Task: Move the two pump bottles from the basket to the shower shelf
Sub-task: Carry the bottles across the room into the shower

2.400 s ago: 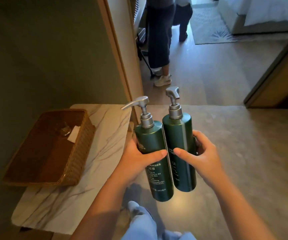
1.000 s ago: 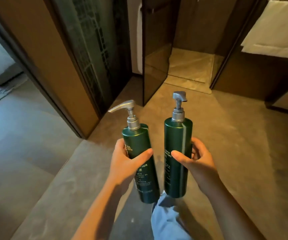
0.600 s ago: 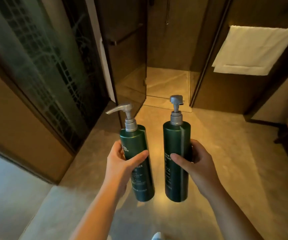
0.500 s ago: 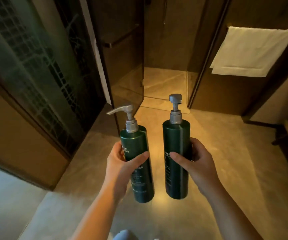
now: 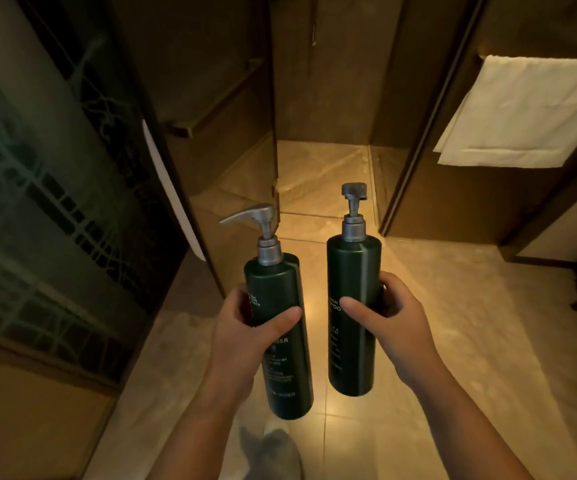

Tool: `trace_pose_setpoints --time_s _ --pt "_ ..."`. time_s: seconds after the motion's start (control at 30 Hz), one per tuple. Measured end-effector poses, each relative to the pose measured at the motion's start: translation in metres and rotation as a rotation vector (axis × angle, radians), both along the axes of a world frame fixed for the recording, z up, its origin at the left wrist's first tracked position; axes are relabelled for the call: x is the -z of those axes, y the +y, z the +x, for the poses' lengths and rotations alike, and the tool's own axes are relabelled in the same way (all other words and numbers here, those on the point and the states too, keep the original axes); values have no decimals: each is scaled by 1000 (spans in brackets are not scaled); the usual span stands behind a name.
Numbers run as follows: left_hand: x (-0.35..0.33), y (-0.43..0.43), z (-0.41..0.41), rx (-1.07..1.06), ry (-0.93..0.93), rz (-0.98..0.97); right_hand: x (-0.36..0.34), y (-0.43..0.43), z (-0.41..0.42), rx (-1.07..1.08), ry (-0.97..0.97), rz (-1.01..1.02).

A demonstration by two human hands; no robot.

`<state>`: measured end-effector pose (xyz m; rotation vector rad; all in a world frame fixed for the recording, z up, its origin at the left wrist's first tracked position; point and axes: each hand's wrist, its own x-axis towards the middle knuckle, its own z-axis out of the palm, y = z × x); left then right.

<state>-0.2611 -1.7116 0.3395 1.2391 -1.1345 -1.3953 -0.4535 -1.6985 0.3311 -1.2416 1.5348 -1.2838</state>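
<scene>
I hold two dark green pump bottles with grey pump heads upright in front of me. My left hand (image 5: 245,336) grips the left pump bottle (image 5: 276,296), whose spout points left. My right hand (image 5: 389,327) grips the right pump bottle (image 5: 353,271), whose pump head faces away. The bottles stand side by side, a small gap apart, above the tiled floor. Ahead lies the open shower stall (image 5: 321,168) with a lit floor. A horizontal bar or ledge (image 5: 211,102) runs along the stall's left wall. The basket is out of view.
A glass shower door (image 5: 238,140) stands open on the left of the stall entrance. A patterned frosted glass panel (image 5: 48,202) fills the left side. A white towel (image 5: 522,112) hangs on the right wall. My foot (image 5: 273,448) shows at the bottom.
I have turned away from the basket and counter and walked toward the shower stall, which is closer now. Both bottles stay held the same way in my hands.
</scene>
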Motion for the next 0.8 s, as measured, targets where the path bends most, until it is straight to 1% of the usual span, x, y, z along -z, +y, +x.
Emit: trace_pose_setpoints --time_s 0.13,0.23,0.4,0.53,0.67,0.8 --pt "-7 -87 0 46 -13 3 -10 -76 5 8 51 -6" --pt "-6 -137 -8 49 -18 5 -10 -122 -1 28 51 -4" --pt "3 -209 -39 72 -129 -20 0 -187 -30 95 4 1" --pt "12 -279 -80 105 -120 -24 10 -247 -71 151 -45 20" --pt "15 -358 -139 134 -67 -59 13 -320 -129 170 -52 28" --pt "6 -435 -201 174 -40 -112 2 -389 -193 164 -35 8"
